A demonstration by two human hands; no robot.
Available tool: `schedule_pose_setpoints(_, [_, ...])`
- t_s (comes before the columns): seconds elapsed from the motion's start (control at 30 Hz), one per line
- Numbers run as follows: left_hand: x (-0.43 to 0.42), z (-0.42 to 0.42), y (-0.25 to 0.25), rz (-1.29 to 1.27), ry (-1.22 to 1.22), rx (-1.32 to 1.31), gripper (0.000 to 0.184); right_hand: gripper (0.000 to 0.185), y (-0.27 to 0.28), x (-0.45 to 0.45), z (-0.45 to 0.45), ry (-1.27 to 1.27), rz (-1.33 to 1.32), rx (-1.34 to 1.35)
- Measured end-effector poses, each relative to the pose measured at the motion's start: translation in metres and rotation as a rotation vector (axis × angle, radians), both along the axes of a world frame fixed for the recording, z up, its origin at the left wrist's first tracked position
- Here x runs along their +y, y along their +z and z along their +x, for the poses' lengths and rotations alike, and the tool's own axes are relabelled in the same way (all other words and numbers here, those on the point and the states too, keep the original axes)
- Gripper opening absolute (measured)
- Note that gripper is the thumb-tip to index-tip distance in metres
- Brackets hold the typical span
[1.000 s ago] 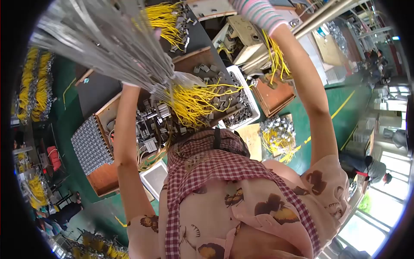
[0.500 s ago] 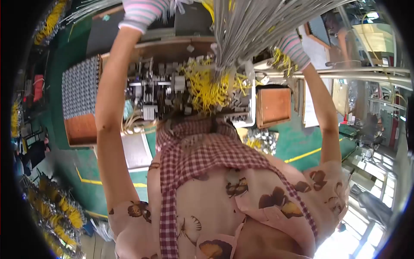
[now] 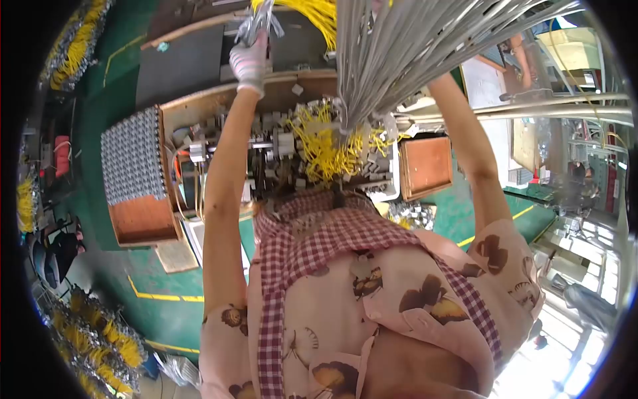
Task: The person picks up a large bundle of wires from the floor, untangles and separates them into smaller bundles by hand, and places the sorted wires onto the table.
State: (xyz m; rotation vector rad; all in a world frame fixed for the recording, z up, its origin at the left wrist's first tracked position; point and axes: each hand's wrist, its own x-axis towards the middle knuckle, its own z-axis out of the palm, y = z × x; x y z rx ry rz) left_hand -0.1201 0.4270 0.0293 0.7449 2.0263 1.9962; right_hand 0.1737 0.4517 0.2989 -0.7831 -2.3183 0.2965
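Note:
My left hand (image 3: 248, 65), in a white glove with pale stripes, is closed around grey wire ends (image 3: 261, 26) at the top of the view. Yellow wires (image 3: 309, 14) run to the right from there. A large bundle of grey wires (image 3: 399, 56) fans out over the upper middle, its narrow lower end above a heap of yellow wires (image 3: 325, 143). My right forearm (image 3: 468, 133) reaches up behind this bundle, which hides the right hand and its fingers.
A workbench machine (image 3: 266, 143) with metal blocks lies below my hands. At left is a wooden tray (image 3: 143, 219) with rows of grey parts; at right, another wooden tray (image 3: 426, 166) beside pale rails (image 3: 531, 110). Bundled yellow wires (image 3: 80, 46) hang at far left.
My left hand has moved right and down, and the grey wire ends in it now show. My right hand has gone left behind the grey bundle, out of sight. The view has shifted slightly.

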Motion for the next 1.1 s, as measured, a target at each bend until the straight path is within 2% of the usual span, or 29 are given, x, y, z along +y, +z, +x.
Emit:
schedule_pose_setpoints(0.03, [-0.045, 0.007, 0.072, -0.236, -0.086, -0.022, 0.055, 0.032, 0.000, -0.003, -0.005, 0.004, 0.016, 0.009])
schedule_pose_setpoints(0.07, [-0.051, -0.017, 0.061, -0.338, -0.176, 0.243, 0.050, 0.032, 0.000, -0.005, -0.011, 0.008, 0.032, 0.014])
schedule_pose_setpoints(0.1, [-0.067, -0.024, 0.083, -0.435, -0.273, 0.239, 0.049, 0.031, 0.002, -0.007, -0.015, 0.011, 0.052, 0.012])
schedule_pose_setpoints(0.13, [-0.064, -0.033, 0.095, -0.817, -0.306, 0.313, 0.049, 0.030, 0.003, -0.010, -0.019, 0.017, 0.068, 0.005])
schedule_pose_setpoints(0.17, [-0.069, -0.022, 0.104, -0.974, -0.145, 0.676, 0.048, 0.030, 0.002, -0.013, -0.024, 0.023, 0.084, -0.001])
schedule_pose_setpoints(0.23, [-0.074, -0.019, 0.109, -1.053, -0.139, 0.695, 0.046, 0.029, 0.003, -0.017, -0.037, 0.037, 0.114, -0.012])
schedule_pose_setpoints(0.3, [-0.082, -0.027, 0.121, -1.147, -0.181, 0.484, 0.045, 0.027, 0.001, -0.021, -0.052, 0.057, 0.140, -0.026])
schedule_pose_setpoints(0.37, [-0.104, -0.034, 0.136, -1.040, -0.352, 0.484, 0.042, 0.026, -0.004, -0.020, -0.068, 0.075, 0.155, -0.031])
schedule_pose_setpoints(0.4, [-0.096, -0.051, 0.116, -1.047, -0.379, 0.444, 0.039, 0.025, -0.005, -0.017, -0.074, 0.080, 0.147, -0.029])
schedule_pose_setpoints(0.43, [-0.110, -0.045, 0.133, -0.897, -0.416, 0.397, 0.039, 0.025, -0.006, -0.016, -0.078, 0.094, 0.122, -0.012])
schedule_pose_setpoints(0.47, [-0.103, -0.059, 0.105, -0.740, -0.387, 0.514, 0.039, 0.027, -0.014, -0.009, -0.087, 0.121, 0.038, 0.052])
schedule_pose_setpoints(0.5, [-0.099, -0.067, 0.097, -0.682, -0.401, 0.555, 0.039, 0.030, -0.019, 0.001, -0.086, 0.143, -0.055, 0.102])
schedule_pose_setpoints(0.57, [-0.094, -0.072, 0.101, -0.557, -0.414, 0.513, 0.037, 0.028, -0.014, 0.003, -0.091, 0.077, -0.019, 0.001])
schedule_pose_setpoints(0.63, [-0.074, -0.082, 0.090, -0.525, -0.386, 0.470, 0.040, 0.031, -0.016, 0.011, -0.095, 0.109, 0.007, 0.062])
schedule_pose_setpoints(0.7, [-0.064, -0.080, 0.103, -0.654, -0.373, 0.485, 0.039, 0.031, -0.021, 0.018, -0.100, 0.093, 0.038, 0.052])
schedule_pose_setpoints(0.77, [-0.045, -0.088, 0.091, -0.631, -0.379, 0.504, 0.036, 0.028, -0.030, 0.024, -0.111, 0.175, -0.114, 0.126])
schedule_pose_setpoints(0.8, [-0.030, -0.093, 0.078, -0.674, -0.393, 0.512, 0.034, 0.027, -0.047, 0.043, -0.117, 0.149, -0.067, 0.099])
schedule_pose_setpoints(0.83, [-0.027, -0.090, 0.087, -0.645, -0.379, 0.522, 0.034, 0.025, -0.034, 0.042, -0.110, 0.128, 0.010, 0.094])
schedule_pose_setpoints(0.9, [0.006, -0.100, 0.038, -0.535, -0.362, 0.431, 0.031, 0.026, -0.049, 0.050, -0.130, 0.092, -0.062, 0.042])
schedule_pose_setpoints(0.93, [0.012, -0.104, 0.033, -0.598, -0.463, 0.358, 0.042, 0.029, -0.057, 0.053, -0.138, 0.061, -0.052, 0.014])
schedule_pose_setpoints(0.97, [0.015, -0.105, 0.026, -0.595, -0.476, 0.351, 0.042, 0.033, -0.065, 0.055, -0.145, 0.029, -0.041, -0.013])
schedule_pose_setpoints(1.0, [0.014, -0.099, 0.016, -0.614, -0.474, 0.314, 0.051, 0.043, -0.077, 0.065, -0.149, -0.028, 0.024, -0.194])
schedule_pose_setpoints(1.03, [0.011, -0.090, 0.006, -0.633, -0.479, 0.275, 0.060, 0.056, -0.095, 0.091, -0.148, 0.146, 0.364, -0.343])
schedule_pose_setpoints(1.07, [0.005, -0.077, 0.019, -0.730, -0.407, 0.147, 0.052, 0.062, -0.071, 0.075, -0.136, 0.090, 0.483, -0.470])
schedule_pose_setpoints(1.1, [0.015, -0.073, -0.001, -0.729, -0.406, 0.145, 0.052, 0.069, -0.086, 0.081, -0.142, 0.054, 0.588, -0.584])
